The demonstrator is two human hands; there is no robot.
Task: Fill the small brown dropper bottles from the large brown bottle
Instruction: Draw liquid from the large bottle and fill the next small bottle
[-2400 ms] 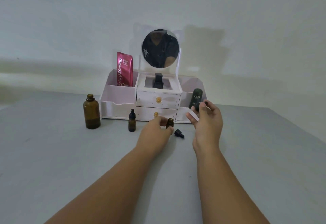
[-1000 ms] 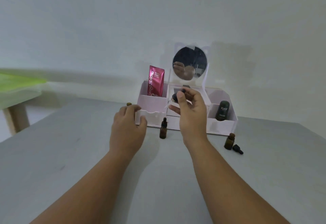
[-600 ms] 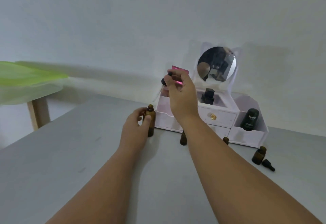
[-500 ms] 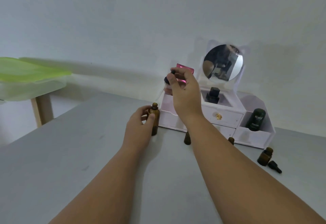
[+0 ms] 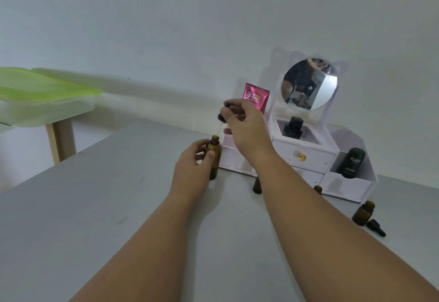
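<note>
Your two bare forearms, the left forearm (image 5: 147, 242) and the right forearm (image 5: 332, 230), run in from the bottom edge of the head view, uncovered from that edge to the wrists. Your left hand (image 5: 192, 166) and your right hand (image 5: 247, 128) are likewise bare, fingers and wrists plain. The nail showing on your left thumb (image 5: 210, 156) is short and unpainted. In the round, white-framed tabletop mirror (image 5: 308, 84) a blurred reflection shows a dark garment and part of a bare arm; its cut and pattern cannot be made out.
</note>
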